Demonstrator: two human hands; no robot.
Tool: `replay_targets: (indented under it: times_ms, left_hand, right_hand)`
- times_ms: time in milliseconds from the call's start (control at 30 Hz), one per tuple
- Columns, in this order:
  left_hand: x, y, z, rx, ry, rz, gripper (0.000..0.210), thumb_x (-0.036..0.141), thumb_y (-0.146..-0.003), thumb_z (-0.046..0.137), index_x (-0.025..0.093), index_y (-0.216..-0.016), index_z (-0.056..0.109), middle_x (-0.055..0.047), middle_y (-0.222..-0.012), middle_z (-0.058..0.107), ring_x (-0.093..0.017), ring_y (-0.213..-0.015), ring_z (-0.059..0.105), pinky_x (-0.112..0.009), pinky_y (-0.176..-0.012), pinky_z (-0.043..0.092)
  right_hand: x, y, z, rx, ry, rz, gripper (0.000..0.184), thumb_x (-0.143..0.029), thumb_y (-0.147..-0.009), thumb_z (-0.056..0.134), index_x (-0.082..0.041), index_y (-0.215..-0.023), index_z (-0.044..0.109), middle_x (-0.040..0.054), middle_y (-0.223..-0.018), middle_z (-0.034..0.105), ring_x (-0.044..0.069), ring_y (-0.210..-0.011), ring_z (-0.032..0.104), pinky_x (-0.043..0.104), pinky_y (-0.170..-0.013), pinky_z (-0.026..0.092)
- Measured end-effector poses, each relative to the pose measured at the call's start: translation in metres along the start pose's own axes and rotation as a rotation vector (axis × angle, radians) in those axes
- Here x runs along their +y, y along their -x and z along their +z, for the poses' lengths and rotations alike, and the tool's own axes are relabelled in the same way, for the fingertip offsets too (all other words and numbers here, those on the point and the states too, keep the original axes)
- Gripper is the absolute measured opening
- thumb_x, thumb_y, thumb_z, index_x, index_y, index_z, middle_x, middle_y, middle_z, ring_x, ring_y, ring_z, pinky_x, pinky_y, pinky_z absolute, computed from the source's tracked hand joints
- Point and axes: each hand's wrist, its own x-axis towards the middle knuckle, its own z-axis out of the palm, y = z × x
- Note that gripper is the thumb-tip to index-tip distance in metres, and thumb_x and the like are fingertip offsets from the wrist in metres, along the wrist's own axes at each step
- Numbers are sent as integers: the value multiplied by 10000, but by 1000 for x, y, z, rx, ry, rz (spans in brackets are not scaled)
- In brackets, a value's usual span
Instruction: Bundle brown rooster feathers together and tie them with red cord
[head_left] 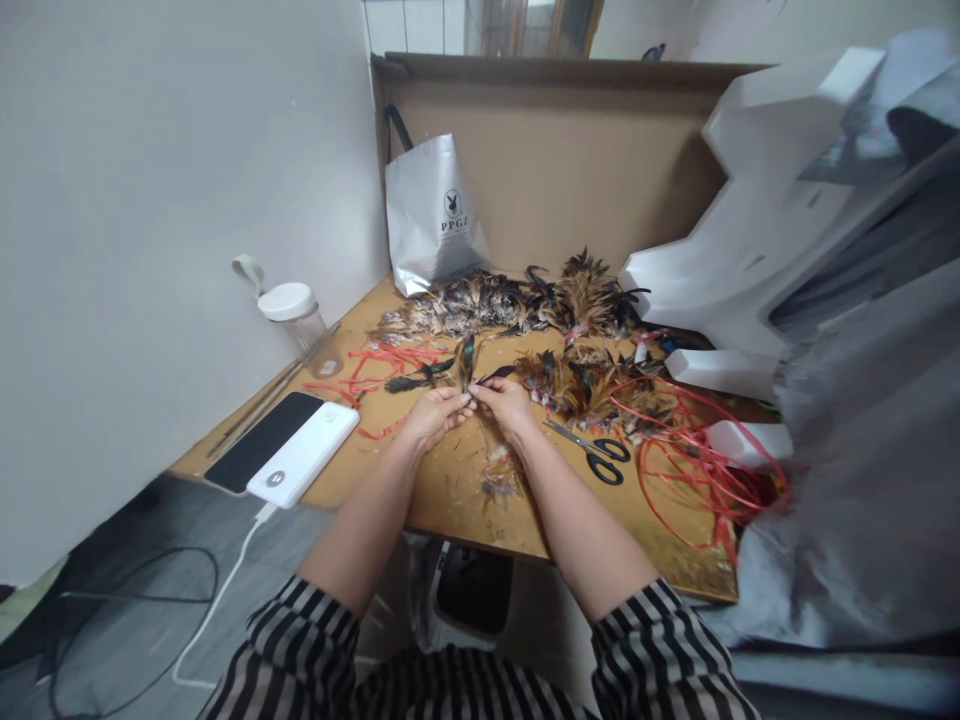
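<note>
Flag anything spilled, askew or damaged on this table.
Red strips sprawl in a messy tangle at the right of the table, and feather scraps lie strewn toward its front edge, not gathered. Untidy, but no clear damage shows.

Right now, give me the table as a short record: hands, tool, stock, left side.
left hand: pinching lower end of small brown-and-black feather bunch
right hand: fingertips at same end
tool: black-handled metal scissors, right of right hand
stock: mottled brown-and-black feather heap, beyond hands
left side: white rectangular power bank, black-screened phone
</note>
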Motion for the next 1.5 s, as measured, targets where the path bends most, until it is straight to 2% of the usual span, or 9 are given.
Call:
replay_targets:
  times_ms: [133, 433, 667, 933, 1100, 1300, 1500]
  left_hand:
    - [0, -1, 2, 84, -44, 33, 183, 197, -588, 713, 81, -687, 611, -33, -578, 616, -54, -482, 539, -145, -476, 424]
    - [3, 1, 2, 103, -28, 26, 250, 237, -536, 746, 87, -692, 620, -44, -618, 634, -67, -516, 557, -157, -504, 445]
    - [1, -3, -2, 144, -75, 75, 277, 267, -513, 753, 94, -676, 611, -28, -579, 621, -71, -505, 553, -166, -507, 445]
    - [0, -3, -5, 139, -236, 148, 255, 301, -566, 713, 98, -701, 637, -34, -573, 618, -77, -472, 530, -200, -505, 436]
    - [0, -4, -6, 126, -280, 167, 230, 306, -586, 695, 104, -674, 629, -22, -548, 602, -73, -451, 509, -204, -494, 415]
    - [-3, -5, -4, 103, -184, 115, 234, 298, -562, 708, 107, -664, 616, -12, -531, 590, -62, -442, 491, -188, -478, 384]
    - [-7, -6, -4, 63, -213, 66, 244, 299, -588, 693, 104, -719, 628, -35, -577, 620, -72, -476, 521, -185, -489, 387]
  right_hand:
    - [1, 0, -1, -12, 10, 15, 301, -361, -502, 713, -160, -563, 498, -63, -406, 479, 45, -353, 355, 182, -371, 237]
    - [9, -6, -2, 78, 38, 6, 268, -347, -525, 689, -155, -577, 509, -51, -403, 507, 47, -329, 373, 177, -352, 257]
    - [10, -6, 1, 28, 9, -40, 209, -297, -542, 658, -136, -653, 584, -22, -501, 553, 64, -396, 434, 185, -381, 293]
    - [18, -8, 4, 71, -6, -125, 182, -288, -558, 651, -147, -652, 586, -12, -573, 568, 84, -484, 468, 199, -450, 330]
    - [16, -6, 5, 68, 7, -105, 208, -324, -548, 658, -150, -635, 583, -16, -569, 572, 90, -487, 464, 207, -465, 330]
    - [10, -3, 3, 23, 88, -131, 212, -330, -555, 665, -155, -549, 544, -40, -501, 535, 82, -475, 450, 206, -494, 344]
    - [12, -6, -2, 76, 203, -132, 231, -346, -553, 670, -145, -528, 560, -33, -487, 539, 83, -462, 443, 209, -481, 333]
